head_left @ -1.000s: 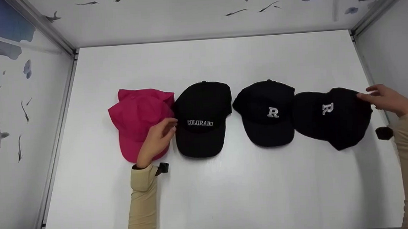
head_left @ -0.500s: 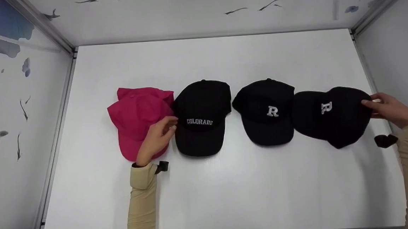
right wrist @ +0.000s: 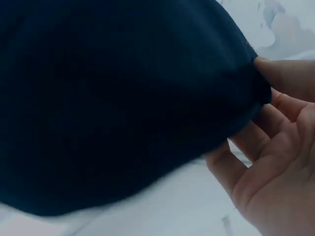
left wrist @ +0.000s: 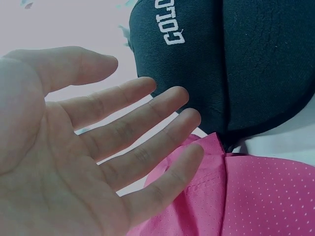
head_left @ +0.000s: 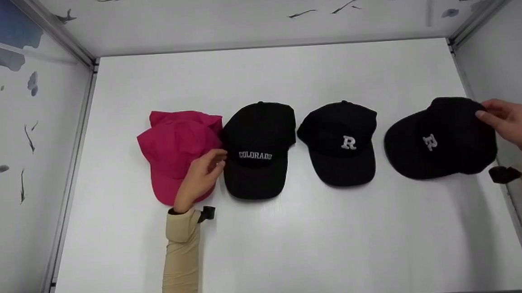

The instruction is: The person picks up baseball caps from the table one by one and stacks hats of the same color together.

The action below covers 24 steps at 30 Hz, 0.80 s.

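At the right of the head view, my right hand (head_left: 517,124) pinches the back edge of a black baseball cap (head_left: 446,139) with a white R; its brim points left. In the right wrist view the thumb (right wrist: 285,76) lies on one side of the cap (right wrist: 123,108), with fingers curled under the edge. My left hand (head_left: 201,179) lies over the pink cap (head_left: 177,147), fingertips by the black COLORADO cap (head_left: 258,133). The left wrist view shows that hand (left wrist: 108,142) palm in view, its fingers loosely extended and holding nothing.
Between the COLORADO cap and the held one lies another dark cap with an R (head_left: 341,132), brim toward me. The caps form a row across the white table (head_left: 285,249). White panels (head_left: 258,20) with fish prints enclose the back and sides.
My right hand has taken hold of the rightmost cap and drawn it right, turning it and opening a gap from the neighbouring R cap. The left hand has stayed in place.
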### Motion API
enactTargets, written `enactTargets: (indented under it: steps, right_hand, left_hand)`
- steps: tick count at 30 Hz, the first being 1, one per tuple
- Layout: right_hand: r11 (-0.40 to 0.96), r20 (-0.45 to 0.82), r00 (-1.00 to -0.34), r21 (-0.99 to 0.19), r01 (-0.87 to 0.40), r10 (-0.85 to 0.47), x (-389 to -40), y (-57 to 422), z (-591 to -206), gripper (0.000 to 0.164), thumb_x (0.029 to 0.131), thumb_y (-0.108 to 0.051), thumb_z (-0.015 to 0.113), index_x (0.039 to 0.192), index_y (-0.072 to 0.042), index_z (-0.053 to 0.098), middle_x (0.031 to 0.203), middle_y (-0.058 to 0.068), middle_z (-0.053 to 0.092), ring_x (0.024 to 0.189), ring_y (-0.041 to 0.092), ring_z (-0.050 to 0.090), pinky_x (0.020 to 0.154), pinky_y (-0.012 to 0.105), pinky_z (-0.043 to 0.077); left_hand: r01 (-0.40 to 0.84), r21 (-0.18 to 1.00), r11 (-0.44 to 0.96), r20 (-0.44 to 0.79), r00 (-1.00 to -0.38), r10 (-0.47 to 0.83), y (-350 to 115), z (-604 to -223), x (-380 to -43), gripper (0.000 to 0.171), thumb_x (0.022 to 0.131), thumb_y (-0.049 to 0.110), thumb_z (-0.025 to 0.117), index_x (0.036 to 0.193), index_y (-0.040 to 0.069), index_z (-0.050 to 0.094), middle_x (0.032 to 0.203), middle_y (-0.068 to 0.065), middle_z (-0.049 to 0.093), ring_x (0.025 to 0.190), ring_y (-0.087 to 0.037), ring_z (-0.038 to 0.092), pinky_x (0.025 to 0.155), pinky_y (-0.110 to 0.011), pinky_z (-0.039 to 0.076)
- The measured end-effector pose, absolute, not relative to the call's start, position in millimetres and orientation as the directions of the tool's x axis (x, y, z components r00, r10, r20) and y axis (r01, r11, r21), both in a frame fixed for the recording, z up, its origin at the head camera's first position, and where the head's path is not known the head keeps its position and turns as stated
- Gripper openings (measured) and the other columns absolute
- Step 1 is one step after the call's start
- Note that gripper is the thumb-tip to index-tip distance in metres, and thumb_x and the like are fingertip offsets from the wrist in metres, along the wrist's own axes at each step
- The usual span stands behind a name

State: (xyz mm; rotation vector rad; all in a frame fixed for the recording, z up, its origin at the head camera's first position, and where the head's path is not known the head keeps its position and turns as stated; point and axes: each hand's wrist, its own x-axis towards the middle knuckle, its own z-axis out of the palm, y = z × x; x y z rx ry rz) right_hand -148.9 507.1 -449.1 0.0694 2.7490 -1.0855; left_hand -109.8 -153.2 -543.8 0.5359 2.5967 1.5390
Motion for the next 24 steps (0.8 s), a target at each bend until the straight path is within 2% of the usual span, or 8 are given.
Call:
enactTargets:
  steps: [5,7,12,14,15,19,22,24]
  right_hand:
    - [0.795,-0.145,-0.986,-0.606,0.027,-0.077,-154,492,-433,0.034,0.103,-0.02,0.046,0.119,0.009,0.051,0.087,-0.026,0.051,0.073,-0.006,0.05,0.06,0.01,0.04]
    - [0.811,-0.13,-0.987,-0.585,0.002,-0.091,-155,486,-427,0.033,0.103,-0.017,0.045,0.121,0.01,0.05,0.09,-0.021,0.052,0.073,-0.008,0.048,0.06,0.009,0.039]
    - [0.822,-0.074,-0.991,-0.567,-0.052,-0.113,-157,471,-416,0.03,0.102,-0.01,0.043,0.121,0.013,0.044,0.104,0.018,0.054,0.078,-0.014,0.042,0.066,0.003,0.034]
    - [0.824,-0.05,-0.991,-0.562,-0.076,-0.126,-156,467,-411,0.027,0.101,-0.007,0.042,0.119,0.013,0.043,0.105,0.028,0.051,0.078,-0.014,0.041,0.066,0.003,0.033]
    - [0.824,-0.045,-0.99,-0.56,-0.087,-0.135,-156,466,-409,0.025,0.101,-0.006,0.042,0.118,0.013,0.043,0.104,0.028,0.052,0.077,-0.013,0.041,0.065,0.004,0.033]
    - [0.829,-0.022,-0.982,-0.539,-0.147,-0.188,-154,458,-400,0.019,0.1,-0.001,0.044,0.114,0.011,0.049,0.093,-0.003,0.057,0.075,-0.011,0.044,0.062,0.005,0.035]
    - [0.839,-0.008,-0.969,-0.502,-0.211,-0.248,-151,450,-394,0.017,0.098,0.002,0.046,0.111,0.009,0.054,0.091,-0.007,0.057,0.074,-0.01,0.044,0.061,0.006,0.035]
    - [0.842,-0.002,-0.959,-0.48,-0.248,-0.283,-149,445,-392,0.017,0.097,0.004,0.047,0.111,0.008,0.056,0.094,0.006,0.059,0.075,-0.009,0.044,0.062,0.006,0.035]
  left_hand:
    - [0.255,0.865,0.431,0.11,-0.936,0.333,-154,-546,-108,0.025,0.094,0.0,0.055,0.117,-0.007,0.06,0.11,-0.021,0.065,0.1,-0.028,0.062,0.086,-0.042,0.05]
    - [0.252,0.867,0.431,0.108,-0.938,0.33,-155,-547,-107,0.025,0.094,0.0,0.056,0.118,-0.007,0.06,0.111,-0.021,0.065,0.101,-0.029,0.062,0.087,-0.043,0.049]
    - [0.25,0.87,0.425,0.11,-0.938,0.328,-155,-549,-105,0.025,0.094,-0.002,0.056,0.118,-0.008,0.06,0.112,-0.021,0.065,0.103,-0.03,0.062,0.088,-0.043,0.049]
    - [0.253,0.871,0.422,0.113,-0.938,0.328,-156,-550,-104,0.025,0.094,-0.002,0.056,0.118,-0.008,0.06,0.112,-0.021,0.064,0.103,-0.03,0.062,0.088,-0.044,0.049]
    - [0.253,0.871,0.421,0.115,-0.938,0.326,-156,-551,-104,0.025,0.094,-0.002,0.057,0.118,-0.008,0.06,0.112,-0.021,0.064,0.103,-0.03,0.062,0.088,-0.044,0.049]
    - [0.248,0.871,0.423,0.108,-0.939,0.327,-156,-552,-103,0.025,0.094,-0.002,0.057,0.118,-0.007,0.059,0.113,-0.021,0.064,0.103,-0.031,0.062,0.087,-0.045,0.05]
    - [0.245,0.87,0.429,0.102,-0.939,0.328,-155,-551,-104,0.026,0.094,-0.001,0.057,0.119,-0.007,0.059,0.113,-0.021,0.064,0.103,-0.032,0.062,0.087,-0.045,0.05]
    - [0.244,0.867,0.434,0.099,-0.939,0.329,-154,-551,-104,0.026,0.094,-0.001,0.057,0.119,-0.007,0.059,0.113,-0.02,0.064,0.104,-0.031,0.062,0.086,-0.045,0.05]
